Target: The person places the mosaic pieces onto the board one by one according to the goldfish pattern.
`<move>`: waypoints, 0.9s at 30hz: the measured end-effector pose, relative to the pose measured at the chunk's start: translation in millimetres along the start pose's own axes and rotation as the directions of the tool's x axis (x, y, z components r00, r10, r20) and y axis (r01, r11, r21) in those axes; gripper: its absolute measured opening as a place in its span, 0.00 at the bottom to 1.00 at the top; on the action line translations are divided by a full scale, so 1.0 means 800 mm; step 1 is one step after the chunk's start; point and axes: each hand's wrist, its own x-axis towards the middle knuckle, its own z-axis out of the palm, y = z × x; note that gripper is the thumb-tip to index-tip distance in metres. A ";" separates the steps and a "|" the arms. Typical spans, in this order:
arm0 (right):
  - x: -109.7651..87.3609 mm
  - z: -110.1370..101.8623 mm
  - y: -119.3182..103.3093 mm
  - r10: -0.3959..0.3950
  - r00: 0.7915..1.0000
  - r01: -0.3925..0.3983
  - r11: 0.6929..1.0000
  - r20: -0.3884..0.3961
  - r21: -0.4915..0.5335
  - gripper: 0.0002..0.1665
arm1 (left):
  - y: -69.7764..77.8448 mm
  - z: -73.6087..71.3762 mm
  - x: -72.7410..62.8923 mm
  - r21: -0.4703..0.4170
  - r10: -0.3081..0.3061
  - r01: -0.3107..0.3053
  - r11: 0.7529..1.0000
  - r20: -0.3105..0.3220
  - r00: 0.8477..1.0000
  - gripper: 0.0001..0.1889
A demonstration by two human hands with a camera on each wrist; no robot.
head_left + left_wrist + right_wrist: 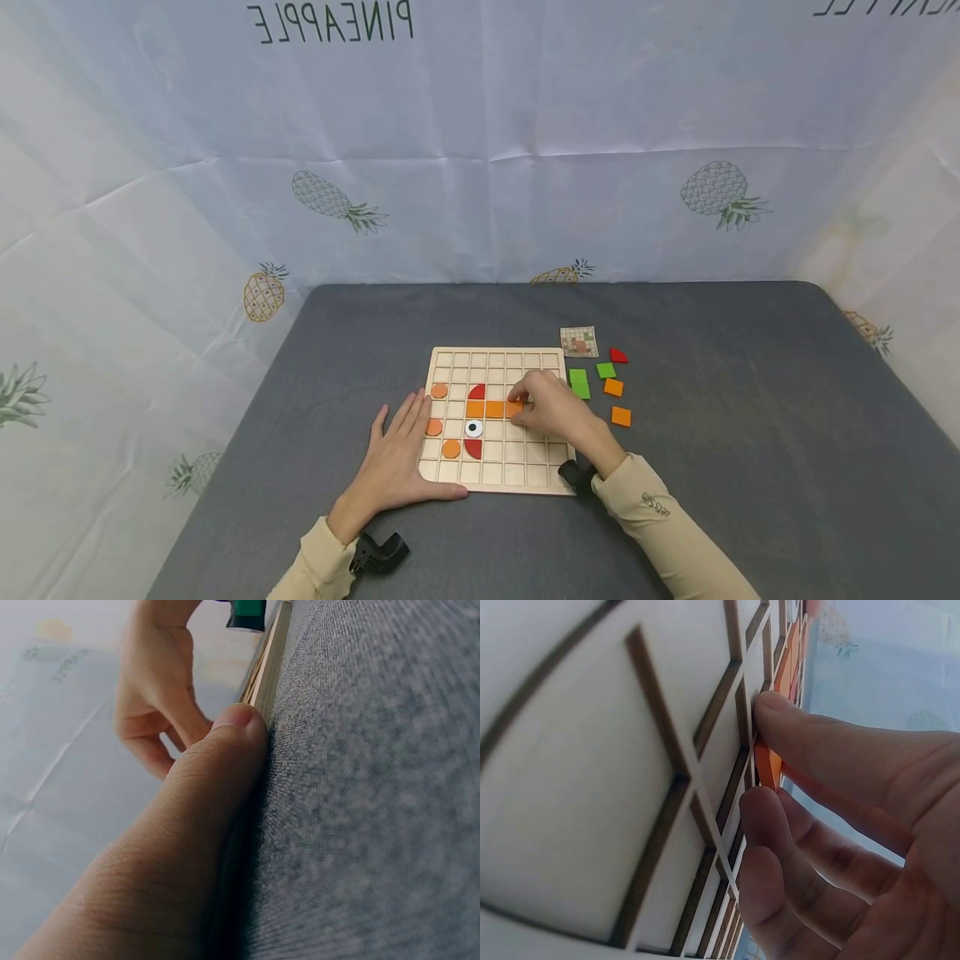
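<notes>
A pale wooden grid board (513, 475) lies on the dark table. My left hand (397, 467) rests along its left edge with straight fingers, the thumb (225, 761) stretched along the near edge. Over the middle of the board, my right hand (558, 408) pinches an orange square tile (766, 761) between thumb and fingers, at the right end of a row. Two orange squares (484, 409) sit in cells to its left. Around them are a red quarter-round (477, 391) above, a white eye disc (473, 428) and another red quarter-round (472, 449) below, plus orange discs (451, 448) at left.
Right of the board lie green squares (579, 383), orange squares (621, 416) and a red quarter-round tile (618, 356). A small pattern card (579, 342) lies by the board's far right corner. A pineapple-print cloth (480, 217) hangs behind the table.
</notes>
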 end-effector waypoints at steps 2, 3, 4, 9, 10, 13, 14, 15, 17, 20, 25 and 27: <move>0.000 0.000 0.000 0.001 1.000 -0.001 1.000 -0.002 0.000 0.12 | 0.000 0.000 0.000 0.003 0.000 0.000 1.000 0.000 1.000 0.77; 0.000 0.000 0.000 0.003 1.000 -0.003 1.000 -0.002 0.000 0.12 | 0.000 0.000 0.000 0.005 -0.001 0.001 1.000 0.000 1.000 0.77; 0.000 0.000 0.000 0.003 1.000 -0.003 1.000 -0.002 0.000 0.12 | 0.001 0.000 0.000 0.007 -0.001 0.001 1.000 0.001 1.000 0.77; 0.000 0.001 -0.001 0.009 1.000 -0.009 1.000 -0.001 -0.004 0.12 | 0.000 0.000 0.000 0.017 -0.002 0.002 1.000 -0.001 1.000 0.77; 0.000 0.001 -0.001 0.010 1.000 -0.010 1.000 -0.001 -0.005 0.12 | 0.000 0.000 0.000 0.018 -0.002 0.002 1.000 -0.001 1.000 0.77; 0.000 0.001 -0.001 0.012 1.000 -0.012 1.000 0.000 -0.008 0.12 | 0.000 0.000 0.000 0.018 -0.001 0.001 1.000 -0.001 1.000 0.77; 0.000 0.000 -0.001 0.014 1.000 -0.014 1.000 0.001 -0.009 0.12 | 0.001 0.000 0.000 0.017 0.000 0.000 1.000 -0.003 1.000 0.77; 0.000 0.000 -0.002 0.016 1.000 -0.016 1.000 0.001 -0.009 0.12 | 0.001 0.000 0.000 0.017 0.000 0.000 1.000 -0.002 1.000 0.77; 0.000 0.000 -0.002 0.019 1.000 -0.019 1.000 0.002 -0.012 0.12 | 0.001 0.000 0.000 0.018 -0.001 0.001 1.000 -0.001 1.000 0.77; 0.000 0.000 -0.002 0.023 1.000 -0.023 1.000 0.004 -0.018 0.12 | 0.001 0.000 0.001 0.017 -0.004 0.004 1.000 0.002 1.000 0.77; -0.001 0.000 -0.002 0.019 1.000 -0.019 1.000 0.008 -0.025 0.13 | 0.001 0.000 0.001 0.012 -0.011 0.011 1.000 0.008 1.000 0.77; -0.001 0.000 -0.002 0.017 1.000 -0.017 1.000 0.010 -0.023 0.13 | 0.001 0.000 0.001 0.011 -0.010 0.010 1.000 0.008 1.000 0.77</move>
